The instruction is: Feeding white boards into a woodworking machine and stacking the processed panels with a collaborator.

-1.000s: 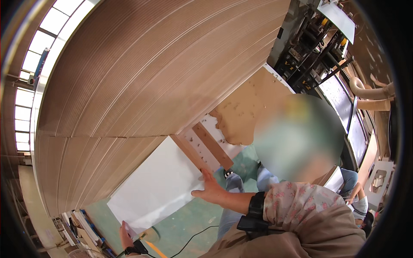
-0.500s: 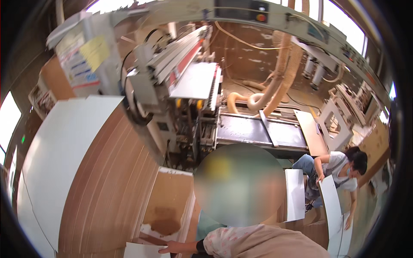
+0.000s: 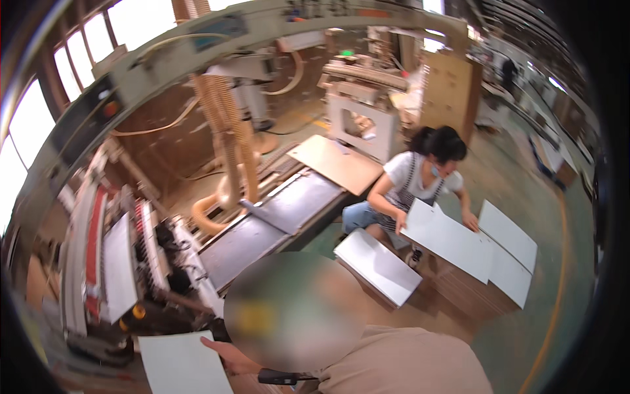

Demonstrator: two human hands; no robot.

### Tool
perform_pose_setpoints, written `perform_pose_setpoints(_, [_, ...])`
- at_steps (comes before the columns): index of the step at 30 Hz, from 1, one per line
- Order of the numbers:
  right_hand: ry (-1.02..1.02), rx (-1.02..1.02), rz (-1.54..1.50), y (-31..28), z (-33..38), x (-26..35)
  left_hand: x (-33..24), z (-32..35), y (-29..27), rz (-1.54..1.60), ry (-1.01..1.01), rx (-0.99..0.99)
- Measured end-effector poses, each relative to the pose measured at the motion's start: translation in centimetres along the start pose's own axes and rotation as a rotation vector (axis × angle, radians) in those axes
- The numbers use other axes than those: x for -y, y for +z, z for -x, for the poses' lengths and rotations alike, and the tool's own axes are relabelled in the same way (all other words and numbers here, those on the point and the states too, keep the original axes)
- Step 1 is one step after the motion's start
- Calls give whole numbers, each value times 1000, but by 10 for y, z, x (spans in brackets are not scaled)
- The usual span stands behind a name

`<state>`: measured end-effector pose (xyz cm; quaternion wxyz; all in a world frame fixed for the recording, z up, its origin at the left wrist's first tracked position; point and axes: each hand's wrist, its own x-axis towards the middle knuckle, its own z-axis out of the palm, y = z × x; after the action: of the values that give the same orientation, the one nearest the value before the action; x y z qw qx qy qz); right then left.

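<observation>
The person's right hand (image 3: 230,355) is at the near left of the scene, its grip closed on the right edge of a white panel (image 3: 180,368), close to the panel's far right corner. The panel runs out of view at the near side. A black wristband (image 3: 278,376) sits on this arm, and a beige garment (image 3: 400,364) fills the near middle. The left hand lies outside the view, so the state of its grip cannot be told. Just right of the right hand, a blurred round patch hides what is there.

Beyond the held panel, at the left, stands a machine with a red strip (image 3: 96,243) and a pale sheet (image 3: 120,269) set lengthwise in it. Farther on, a long metal machine bed (image 3: 302,202) stretches toward the far right, with a tan board (image 3: 338,163) on its far end and ribbed hoses (image 3: 226,131) to its left.

At the right, a co-worker (image 3: 423,171) in a white top bends low, both hands at a broad white board (image 3: 449,243) on a stack. A smaller white-topped stack (image 3: 377,264) stands left of it.
</observation>
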<state>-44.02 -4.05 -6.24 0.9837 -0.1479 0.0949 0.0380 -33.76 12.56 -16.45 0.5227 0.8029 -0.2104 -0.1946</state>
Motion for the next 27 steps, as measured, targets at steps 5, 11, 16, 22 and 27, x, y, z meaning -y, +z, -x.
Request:
perform_pose_setpoints(5, [-60,-242,-93,-24,-18,51,-44,-71,108,55,-60,215])
perform_pose_setpoints(11, [-170,-306,-60,-41,-64,119,-65,-114,141,149,-167,262])
perform_pose_setpoints(16, [-525,-517,484,-47,-113,152,-45,-94,33,330,-287,-147])
perform_pose_setpoints(22, [-396,-321,-12,-13,-212,192,-22,-42,-76,625,-318,-795])
perform_pose_setpoints(27, [-303,-353,116,17,-311,189,-41,-78,-82,795,-348,-907])
